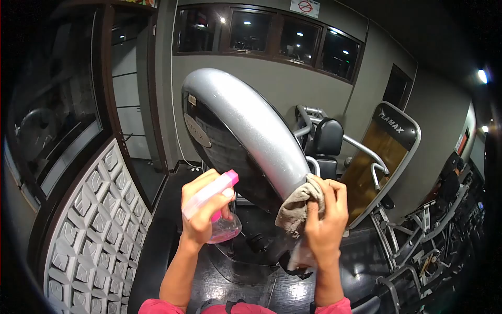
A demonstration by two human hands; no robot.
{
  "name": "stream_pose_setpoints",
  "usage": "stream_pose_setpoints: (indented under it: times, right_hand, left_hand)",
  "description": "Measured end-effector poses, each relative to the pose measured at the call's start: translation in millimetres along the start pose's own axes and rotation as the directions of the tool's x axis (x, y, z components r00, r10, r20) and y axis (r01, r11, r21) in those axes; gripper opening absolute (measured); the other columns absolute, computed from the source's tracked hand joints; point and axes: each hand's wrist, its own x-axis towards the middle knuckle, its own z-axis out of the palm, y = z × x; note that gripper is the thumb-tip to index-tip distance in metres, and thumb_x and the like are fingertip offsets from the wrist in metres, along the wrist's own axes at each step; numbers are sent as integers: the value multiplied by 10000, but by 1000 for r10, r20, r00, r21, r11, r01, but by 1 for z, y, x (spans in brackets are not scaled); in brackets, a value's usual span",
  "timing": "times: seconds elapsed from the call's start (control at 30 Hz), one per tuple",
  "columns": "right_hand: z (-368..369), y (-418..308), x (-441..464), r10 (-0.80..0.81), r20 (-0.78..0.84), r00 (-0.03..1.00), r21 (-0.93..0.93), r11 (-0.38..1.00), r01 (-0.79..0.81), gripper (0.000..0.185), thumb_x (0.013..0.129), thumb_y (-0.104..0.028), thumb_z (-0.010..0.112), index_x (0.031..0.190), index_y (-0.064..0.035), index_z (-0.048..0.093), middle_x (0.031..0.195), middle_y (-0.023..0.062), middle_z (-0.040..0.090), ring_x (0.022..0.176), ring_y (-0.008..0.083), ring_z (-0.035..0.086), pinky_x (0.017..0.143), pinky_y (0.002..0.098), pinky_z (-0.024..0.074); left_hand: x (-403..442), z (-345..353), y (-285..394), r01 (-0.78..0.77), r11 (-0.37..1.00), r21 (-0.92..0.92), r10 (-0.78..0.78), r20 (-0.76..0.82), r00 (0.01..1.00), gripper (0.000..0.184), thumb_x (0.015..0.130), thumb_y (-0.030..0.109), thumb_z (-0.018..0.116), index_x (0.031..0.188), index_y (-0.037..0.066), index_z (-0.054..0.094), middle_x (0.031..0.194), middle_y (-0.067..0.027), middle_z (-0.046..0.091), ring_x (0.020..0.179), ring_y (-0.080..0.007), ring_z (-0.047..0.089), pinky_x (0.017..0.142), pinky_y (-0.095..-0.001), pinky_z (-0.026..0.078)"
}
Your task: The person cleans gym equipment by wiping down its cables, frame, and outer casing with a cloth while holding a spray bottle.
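Observation:
My left hand [201, 209] is wrapped round a spray bottle [226, 228] with a pink nozzle and a clear body that shows pinkish at the bottom. My right hand [325, 214] grips a crumpled grey-beige cloth [299, 206], its lower end hanging down. The cloth lies against or just in front of the lower end of a silver, curved gym machine cover [246, 115]; exact contact is hard to tell. Dark panelling with an oval badge forms the cover's left side. The bottle's nozzle is to the left of the cloth, near the machine's dark panel.
Behind the cover are a black padded seat [328, 137] and silver bars. A machine panel marked PLAMAX [389, 152] stands to the right, with more metal gym frames [413, 246] beyond. At left are a white patterned panel [94, 230] and a doorway [130, 94].

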Motion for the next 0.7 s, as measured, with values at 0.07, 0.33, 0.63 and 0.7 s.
stream_pose_setpoints:
  times: [0.07,0.33,0.63,0.7]
  right_hand:
    - [14,-1,-10,22,-41,999,-2,1000,-22,456,825,-160,612,1275,-90,592,1099,181,487,996,352,541,846,432,465]
    - [43,12,-35,-16,-200,980,35,999,24,459,819,-217,718,1262,-123,642,1168,137,450,1074,297,447,932,413,385]
    - [26,-22,43,-201,-191,961,137,964,229,502,717,39,722,1205,-46,648,983,116,653,893,274,625,817,338,491]
    - [33,-28,70,-246,-159,956,199,941,275,410,718,21,736,1118,-30,663,997,122,669,913,274,638,822,337,497]
  left_hand:
    - [5,4,4,-7,1000,5,7,-10,1000,249,786,161,566,652,-47,587,560,-107,559,565,-206,514,590,-317,417]
    - [10,0,6,-35,999,9,36,-21,999,273,791,171,566,643,-56,595,569,-126,566,573,-212,529,613,-313,425]
    - [11,-23,9,10,1000,27,-12,42,999,286,763,234,585,661,-30,624,560,-98,597,622,-197,505,669,-308,408]
    - [14,-28,8,45,999,6,-46,39,998,281,751,235,587,670,-32,627,562,-97,599,627,-191,504,669,-306,406]
